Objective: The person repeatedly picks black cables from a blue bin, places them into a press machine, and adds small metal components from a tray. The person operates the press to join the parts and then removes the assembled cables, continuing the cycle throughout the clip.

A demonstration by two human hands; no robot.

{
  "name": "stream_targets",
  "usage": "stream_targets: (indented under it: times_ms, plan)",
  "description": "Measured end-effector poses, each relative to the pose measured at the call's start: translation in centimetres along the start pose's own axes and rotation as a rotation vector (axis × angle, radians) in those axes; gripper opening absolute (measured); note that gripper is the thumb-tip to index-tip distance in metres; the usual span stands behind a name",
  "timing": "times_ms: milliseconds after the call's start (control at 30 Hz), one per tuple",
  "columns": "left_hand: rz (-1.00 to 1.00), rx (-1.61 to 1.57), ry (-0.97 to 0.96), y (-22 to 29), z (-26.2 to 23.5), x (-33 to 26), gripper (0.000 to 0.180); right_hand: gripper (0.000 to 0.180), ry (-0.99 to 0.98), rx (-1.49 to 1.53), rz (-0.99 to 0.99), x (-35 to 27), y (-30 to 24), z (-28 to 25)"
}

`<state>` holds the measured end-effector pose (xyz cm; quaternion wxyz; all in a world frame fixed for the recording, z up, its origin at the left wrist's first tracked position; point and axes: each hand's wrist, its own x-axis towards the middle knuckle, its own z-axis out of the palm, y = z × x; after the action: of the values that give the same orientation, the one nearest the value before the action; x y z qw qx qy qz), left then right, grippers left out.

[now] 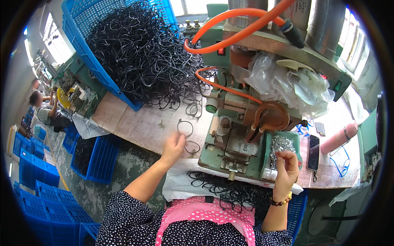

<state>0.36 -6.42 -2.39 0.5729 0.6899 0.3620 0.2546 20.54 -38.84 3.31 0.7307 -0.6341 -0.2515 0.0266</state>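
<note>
**Black rings at the green press**

Head view: my left hand point(174, 146) is out over the near edge of the tabletop point(135, 125), fingers pinched on a black wire ring point(185, 127) that stands just beyond my fingertips; a second black ring point(192, 146) lies right beside that hand, toward the machine. My right hand point(286, 169) is raised at the near right side of the tabletop, fingertips closed on a small silvery piece too tiny to make out, just at the edge of the green tray point(296, 138) heaped with small metal clips point(280, 145). Between my hands sits the green press machine point(236, 135), with orange hoses point(230, 28) looping above it. At the far left corner a blue crate point(84, 49) spills a tangled heap of black rings point(143, 53) onto the tabletop. More black rings point(230, 190) lie on my lap at the near edge. A dark phone point(313, 152) and a pink bottle point(339, 137) rest toward the right edge.
</note>
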Motion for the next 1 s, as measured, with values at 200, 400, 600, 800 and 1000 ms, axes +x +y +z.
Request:
stream_targets:
  times_ms: [200, 400, 600, 800, 1000]
  plan:
    - [0.278, -0.031, -0.036, 6.0, 0.6, -2.1, 0.024, 0.012, -0.037, 0.021, -0.11, 0.7, -2.5, 3.6]
    - [0.602, -0.336, -0.161, 15.2, 2.6, -5.4, 0.024, 0.014, -0.056, -0.109, -0.231, 0.7, -3.7, 6.6]
    - [0.641, -0.429, -0.159, 18.3, 5.7, -5.1, 0.02, 0.018, -0.064, -0.137, -0.277, 0.4, -3.5, 8.3]
    - [0.676, -0.468, -0.13, 18.1, 6.5, -4.5, 0.018, 0.035, -0.13, -0.004, -0.134, -0.1, -2.7, 9.4]
    - [0.69, -0.446, -0.125, 17.7, 6.4, -4.4, 0.017, 0.046, -0.161, 0.052, -0.151, 0.0, -2.7, 10.0]
